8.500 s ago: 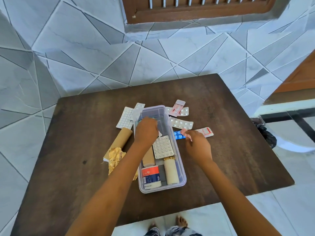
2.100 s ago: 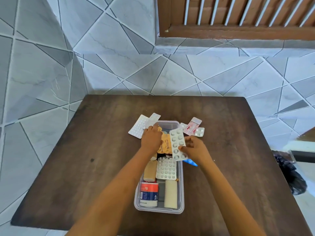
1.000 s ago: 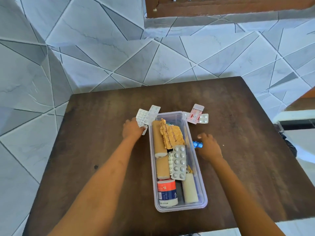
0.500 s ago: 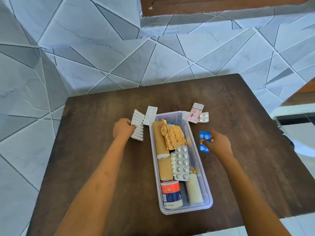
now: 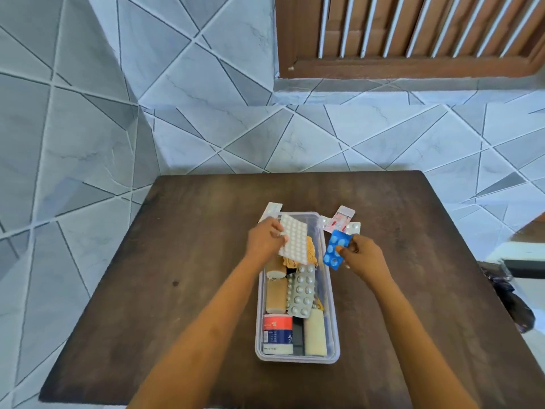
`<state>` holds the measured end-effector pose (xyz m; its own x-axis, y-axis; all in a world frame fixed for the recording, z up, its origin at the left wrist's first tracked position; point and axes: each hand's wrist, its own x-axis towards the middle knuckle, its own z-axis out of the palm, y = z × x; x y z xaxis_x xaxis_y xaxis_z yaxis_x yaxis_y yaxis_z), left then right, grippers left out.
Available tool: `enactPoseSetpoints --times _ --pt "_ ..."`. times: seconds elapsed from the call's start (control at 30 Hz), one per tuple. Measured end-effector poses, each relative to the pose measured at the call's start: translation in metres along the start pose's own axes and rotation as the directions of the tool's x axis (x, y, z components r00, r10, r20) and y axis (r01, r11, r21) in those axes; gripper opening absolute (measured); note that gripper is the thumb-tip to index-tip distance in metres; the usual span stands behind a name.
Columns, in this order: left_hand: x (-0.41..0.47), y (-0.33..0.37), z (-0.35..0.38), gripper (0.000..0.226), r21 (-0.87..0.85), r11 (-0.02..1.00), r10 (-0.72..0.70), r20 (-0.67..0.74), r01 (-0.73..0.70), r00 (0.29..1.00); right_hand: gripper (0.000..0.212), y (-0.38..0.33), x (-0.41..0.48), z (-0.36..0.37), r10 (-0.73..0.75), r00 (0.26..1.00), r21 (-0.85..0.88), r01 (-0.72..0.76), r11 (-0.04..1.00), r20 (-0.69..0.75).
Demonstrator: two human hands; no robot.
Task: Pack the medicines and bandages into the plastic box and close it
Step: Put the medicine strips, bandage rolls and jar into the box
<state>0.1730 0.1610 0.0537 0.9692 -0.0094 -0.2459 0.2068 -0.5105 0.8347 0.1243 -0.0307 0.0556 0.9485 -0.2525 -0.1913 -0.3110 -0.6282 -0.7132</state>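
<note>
A clear plastic box [image 5: 334,329] stands lengthwise on the dark wooden table [image 5: 182,284]. Inside lie tan bandage rolls [image 5: 276,295], a silver blister strip [image 5: 300,292], a red-and-white tub [image 5: 277,334] and a cream roll [image 5: 315,332]. My left hand [image 5: 263,242] holds a white blister strip [image 5: 295,239] tilted over the box's far end. My right hand [image 5: 364,256] pinches a blue blister strip [image 5: 336,251] just above the box's right rim. No lid is in view.
A white strip [image 5: 272,209] lies behind the box's far-left corner. A pink-and-white strip [image 5: 342,216] and a silver one [image 5: 353,228] lie at its far-right corner. Tiled walls rise behind and to the left. A dark bag [image 5: 510,302] sits on the floor at right.
Both hands lifted their strips off the table and brought them inward: the white strip now hangs over the box, the blue one at its right rim. The camera tilted up.
</note>
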Motion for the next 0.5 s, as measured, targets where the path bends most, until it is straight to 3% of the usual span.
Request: enactPoseSetpoints --times 0.1,0.2,0.3,0.4,0.5 --pt "0.004 -0.006 0.036 0.020 0.090 0.995 -0.038 -0.022 0.040 0.999 0.013 0.011 -0.013 -0.002 0.025 0.999 0.007 -0.025 1.000 0.028" --pt "0.007 -0.004 0.050 0.039 0.211 0.977 -0.017 0.086 -0.002 0.996 0.015 0.017 -0.024 -0.004 0.018 0.998 0.050 -0.021 0.999 0.058" --pt "0.007 0.000 0.056 0.044 0.472 0.872 0.024 0.221 -0.129 0.975 0.015 0.020 -0.029 -0.003 0.016 0.997 0.078 -0.022 0.997 0.076" --pt "0.004 -0.002 0.063 0.032 0.639 0.748 0.059 0.201 -0.177 0.978 0.017 0.017 -0.031 0.001 -0.007 0.994 0.106 -0.005 0.994 0.112" --pt "-0.002 -0.005 0.067 0.038 0.725 0.668 0.114 0.125 -0.169 0.986 0.020 0.011 -0.032 0.008 -0.043 0.987 0.096 0.028 0.995 0.157"
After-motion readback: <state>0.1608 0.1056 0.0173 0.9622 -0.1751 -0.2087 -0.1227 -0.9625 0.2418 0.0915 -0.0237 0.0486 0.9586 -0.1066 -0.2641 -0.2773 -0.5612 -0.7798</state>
